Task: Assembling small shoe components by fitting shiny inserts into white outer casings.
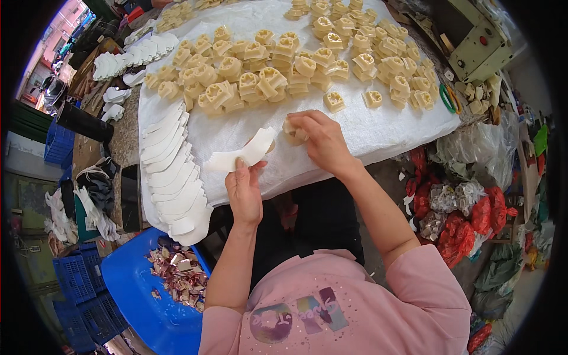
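My left hand (244,188) pinches a white curved strip (242,152) near its lower edge, thumb on top. A bit of tan shows behind the strip's right end; what it is I cannot tell. Just to the right, my right hand (321,139) has its fingers closed round a small beige hollow piece (294,134), partly hidden and slightly blurred. Both hands are over the near edge of the table, apart from each other. To their left lies a long overlapping row of similar white curved strips (171,168). Beyond the hands sit many cream moulded pieces (272,83), grouped in piles.
A white sheet (231,127) covers the table. More white strips (136,56) lie at the far left. A blue tub (154,319) with reddish scraps stands below left. Red and clear plastic bags (455,236) lie at right, below a pale green machine (482,50).
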`<state>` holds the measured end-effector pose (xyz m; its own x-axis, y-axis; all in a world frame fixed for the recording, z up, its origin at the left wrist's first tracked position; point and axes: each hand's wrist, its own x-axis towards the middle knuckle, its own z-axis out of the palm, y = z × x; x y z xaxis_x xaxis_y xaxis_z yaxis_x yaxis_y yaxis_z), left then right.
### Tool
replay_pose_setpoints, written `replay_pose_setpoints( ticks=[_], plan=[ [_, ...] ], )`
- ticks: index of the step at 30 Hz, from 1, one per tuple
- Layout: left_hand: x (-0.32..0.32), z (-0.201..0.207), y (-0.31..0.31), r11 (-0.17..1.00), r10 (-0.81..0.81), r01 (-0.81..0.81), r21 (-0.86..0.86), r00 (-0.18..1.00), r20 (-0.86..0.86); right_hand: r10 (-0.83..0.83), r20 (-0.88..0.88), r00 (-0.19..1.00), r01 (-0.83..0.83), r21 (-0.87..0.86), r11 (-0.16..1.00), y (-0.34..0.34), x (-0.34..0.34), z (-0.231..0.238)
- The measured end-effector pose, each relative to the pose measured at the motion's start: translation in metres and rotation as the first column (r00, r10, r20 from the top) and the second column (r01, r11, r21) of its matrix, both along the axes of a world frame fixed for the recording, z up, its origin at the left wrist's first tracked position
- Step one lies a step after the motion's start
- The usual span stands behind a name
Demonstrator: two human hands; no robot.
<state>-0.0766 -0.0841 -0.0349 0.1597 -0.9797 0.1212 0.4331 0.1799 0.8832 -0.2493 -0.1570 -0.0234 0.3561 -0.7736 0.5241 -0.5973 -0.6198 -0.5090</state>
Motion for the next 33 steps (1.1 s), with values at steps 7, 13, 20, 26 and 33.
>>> replay_pose_setpoints(
  ticks=[7, 13, 20, 26, 33],
  plan=[
    [-0.005, 0.012, 0.011, 0.992, -0.052, 0.068, 0.108, 0.988, -0.147, -0.373, 0.561, 0.739, -0.019, 0.57, 0.822, -0.019, -0.002, -0.018],
    [0.011, 0.016, 0.028, 0.979, -0.09, 0.112, 0.173, 0.987, -0.131, -0.396, 0.673, 0.625, 0.0, 0.507, 0.862, -0.002, -0.004, -0.008],
    [0.021, 0.029, 0.051, 0.987, -0.034, 0.055, 0.151, 0.989, -0.141, -0.028, 0.721, 0.692, -0.364, 0.382, 0.849, 0.079, 0.024, 0.043],
    [0.023, 0.037, 0.07, 0.984, 0.062, -0.049, 0.17, 0.996, -0.069, 0.282, 0.663, 0.694, -0.399, 0.028, 0.916, 0.093, 0.061, 0.032],
    [0.023, 0.047, 0.081, 0.993, 0.024, -0.008, 0.12, 0.991, -0.131, 0.449, 0.563, 0.694, -0.397, -0.221, 0.891, 0.09, 0.069, 0.025]
  ],
)
